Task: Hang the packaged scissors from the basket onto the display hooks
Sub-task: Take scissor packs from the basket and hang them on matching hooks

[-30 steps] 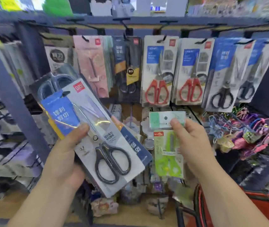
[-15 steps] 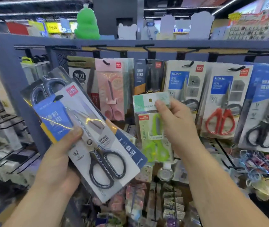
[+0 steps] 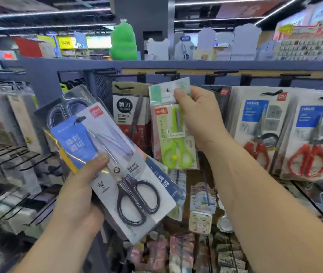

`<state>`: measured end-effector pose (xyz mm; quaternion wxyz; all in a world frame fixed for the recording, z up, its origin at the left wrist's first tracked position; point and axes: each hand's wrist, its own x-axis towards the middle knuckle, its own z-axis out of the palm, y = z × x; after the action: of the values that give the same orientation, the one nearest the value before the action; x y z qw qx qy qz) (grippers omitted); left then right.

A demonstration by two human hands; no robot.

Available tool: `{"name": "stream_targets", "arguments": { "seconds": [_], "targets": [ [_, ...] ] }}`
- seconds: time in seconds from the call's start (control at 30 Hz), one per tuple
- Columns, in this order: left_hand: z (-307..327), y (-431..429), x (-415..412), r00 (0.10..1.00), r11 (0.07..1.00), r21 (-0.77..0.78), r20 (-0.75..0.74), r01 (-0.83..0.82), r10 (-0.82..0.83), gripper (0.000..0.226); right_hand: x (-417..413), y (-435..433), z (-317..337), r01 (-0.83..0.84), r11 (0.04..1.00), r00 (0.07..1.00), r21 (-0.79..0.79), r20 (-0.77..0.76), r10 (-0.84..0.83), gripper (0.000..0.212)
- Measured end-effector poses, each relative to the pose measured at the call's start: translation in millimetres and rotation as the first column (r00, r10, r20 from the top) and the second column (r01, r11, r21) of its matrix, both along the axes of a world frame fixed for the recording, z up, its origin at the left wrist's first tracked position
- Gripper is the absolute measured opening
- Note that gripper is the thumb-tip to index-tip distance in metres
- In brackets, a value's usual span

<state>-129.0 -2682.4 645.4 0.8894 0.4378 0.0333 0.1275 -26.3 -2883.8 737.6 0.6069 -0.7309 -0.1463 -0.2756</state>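
Note:
My left hand grips a fanned stack of packaged scissors; the front pack is white and blue with black-handled scissors, and other packs show behind it. My right hand pinches the top of a small pack of green scissors and holds it upright, close in front of the top row of display hooks. The pack's top edge sits just below the hook rail. The basket is out of view.
Packs with red-handled scissors hang at the right, a black-labelled pack hangs behind the green one. Wire hooks with stock stick out at the left. Small goods fill the lower rows. A blue shelf runs above.
My right hand has lifted the green scissors pack up and leftwards to the top hook row. The view has tilted upward. My left hand keeps its hold on the stack.

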Motion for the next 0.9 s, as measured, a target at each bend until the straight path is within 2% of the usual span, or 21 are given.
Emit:
{"name": "stream_targets", "arguments": {
  "seconds": [0.17,0.3,0.53,0.6,0.7,0.83,0.9],
  "targets": [
    [2,12,10,0.999,0.999,0.007,0.02,0.05,-0.05,0.068,8,11,0,0.12,0.992,0.993,-0.044,-0.018,-0.121,0.059],
    [0,21,15,0.998,0.998,0.023,0.02,0.062,-0.062,0.068,12,16,0,0.15,0.988,0.988,-0.032,-0.045,-0.151,0.053],
    [1,24,25,0.992,0.992,0.003,0.018,0.127,-0.127,0.063,17,15,4,0.19,0.982,0.981,0.016,-0.029,-0.19,0.064],
    [1,25,27,0.989,0.989,-0.004,0.01,0.146,-0.146,0.068,18,15,4,0.19,0.982,0.981,0.004,-0.032,-0.19,0.067],
    [0,27,31,0.985,0.985,-0.008,0.007,0.173,-0.173,0.075,16,14,3,0.196,0.981,0.98,-0.004,-0.033,-0.196,0.056],
    [2,25,33,0.984,0.985,0.004,0.013,0.175,-0.175,0.105,20,11,-3,0.214,0.976,0.976,-0.046,-0.043,-0.216,0.05],
    [3,24,35,0.987,0.987,-0.009,0.026,0.16,-0.16,0.085,24,9,-4,0.246,0.965,0.967,-0.09,-0.045,-0.25,0.05]
  ]
}}
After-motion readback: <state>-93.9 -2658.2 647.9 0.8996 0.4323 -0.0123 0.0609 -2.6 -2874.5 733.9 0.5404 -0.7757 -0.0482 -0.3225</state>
